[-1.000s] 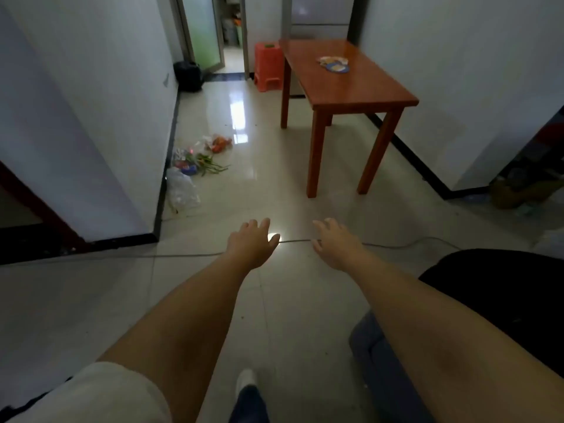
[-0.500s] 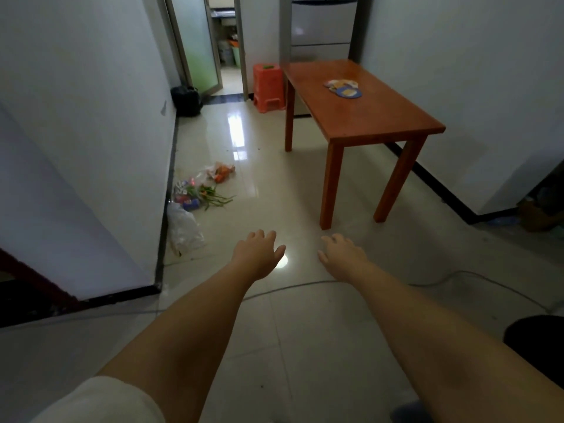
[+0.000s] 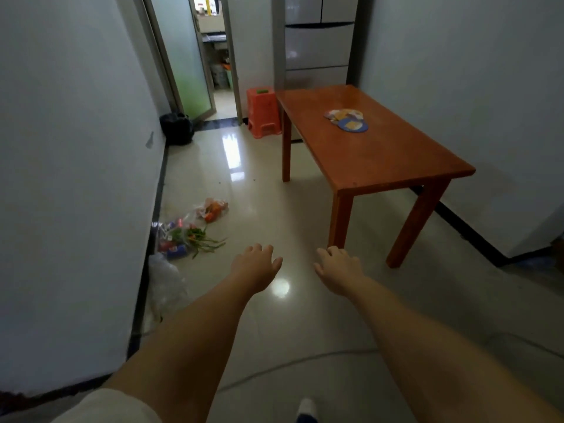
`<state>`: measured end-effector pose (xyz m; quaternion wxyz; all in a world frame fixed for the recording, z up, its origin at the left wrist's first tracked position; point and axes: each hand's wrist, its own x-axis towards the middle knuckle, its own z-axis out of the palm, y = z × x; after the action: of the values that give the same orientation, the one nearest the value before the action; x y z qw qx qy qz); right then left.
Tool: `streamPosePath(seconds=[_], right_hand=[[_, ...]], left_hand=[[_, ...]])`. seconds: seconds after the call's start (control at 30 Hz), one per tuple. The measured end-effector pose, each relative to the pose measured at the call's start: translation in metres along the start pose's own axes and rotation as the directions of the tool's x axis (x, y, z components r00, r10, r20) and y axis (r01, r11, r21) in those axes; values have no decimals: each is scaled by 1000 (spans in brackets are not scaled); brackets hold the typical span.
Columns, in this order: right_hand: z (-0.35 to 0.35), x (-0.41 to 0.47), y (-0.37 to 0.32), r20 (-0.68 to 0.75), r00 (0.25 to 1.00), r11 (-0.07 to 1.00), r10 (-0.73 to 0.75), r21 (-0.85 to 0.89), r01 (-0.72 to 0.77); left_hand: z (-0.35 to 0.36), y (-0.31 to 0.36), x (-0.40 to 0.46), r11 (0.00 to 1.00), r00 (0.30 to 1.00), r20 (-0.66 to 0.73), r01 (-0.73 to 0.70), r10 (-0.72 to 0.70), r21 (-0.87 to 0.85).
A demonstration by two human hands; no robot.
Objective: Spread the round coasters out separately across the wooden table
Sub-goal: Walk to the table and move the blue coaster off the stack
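Observation:
A pile of round coasters [image 3: 347,120] lies overlapped near the far middle of the wooden table [image 3: 396,160], a blue one on the near side. The table stands ahead and to the right, against the wall. My left hand [image 3: 254,265] and my right hand [image 3: 337,267] are stretched out in front of me over the floor, palms down, fingers apart, holding nothing. Both hands are well short of the table and far from the coasters.
An orange plastic stool [image 3: 264,112] stands by the table's far left corner, a fridge [image 3: 317,41] behind it. Bags and vegetables [image 3: 192,230] lie on the floor by the left wall, a black bag [image 3: 177,128] near the doorway. A cable [image 3: 293,363] crosses the tiles.
The view has moved forward and lifted. The table and coasters appear larger and closer, and the dark seat at lower right has left the frame. Both hands stay outstretched and empty.

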<state>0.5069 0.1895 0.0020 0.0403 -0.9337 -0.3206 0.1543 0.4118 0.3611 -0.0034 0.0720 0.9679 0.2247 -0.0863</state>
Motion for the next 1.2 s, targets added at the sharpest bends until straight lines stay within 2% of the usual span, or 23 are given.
streamPosePath(seconds=[0.13, 0.4, 0.57, 0.73, 0.9, 1.1, 1.2], right_hand=[[-33, 89, 10, -3, 1000, 1000, -9, -16, 9], [-61, 248, 0, 58, 996, 996, -73, -47, 76], [-95, 373, -7, 29, 999, 998, -38, -46, 39], [-142, 487, -16, -38, 999, 999, 35, 27, -34], [-172, 575, 5, -47, 993, 992, 108, 76, -104], [-191, 671, 86, -33, 948, 943, 316, 118, -310], [-199, 705, 127, 2, 915, 903, 404, 160, -399]], left_hand=[[-27, -3, 84, 1000, 999, -40, 9, -10, -19], [-51, -41, 237, 996, 998, -11, 57, -58, -62], [-84, -81, 357, 999, 999, -22, 41, -42, -29], [-135, -102, 492, 998, 998, -41, -44, 45, 35], [-158, -81, 607, 990, 991, 16, -133, 132, 40], [-164, -28, 735, 958, 956, 70, -286, 283, 32], [-171, 5, 798, 950, 944, 114, -312, 310, 4]])
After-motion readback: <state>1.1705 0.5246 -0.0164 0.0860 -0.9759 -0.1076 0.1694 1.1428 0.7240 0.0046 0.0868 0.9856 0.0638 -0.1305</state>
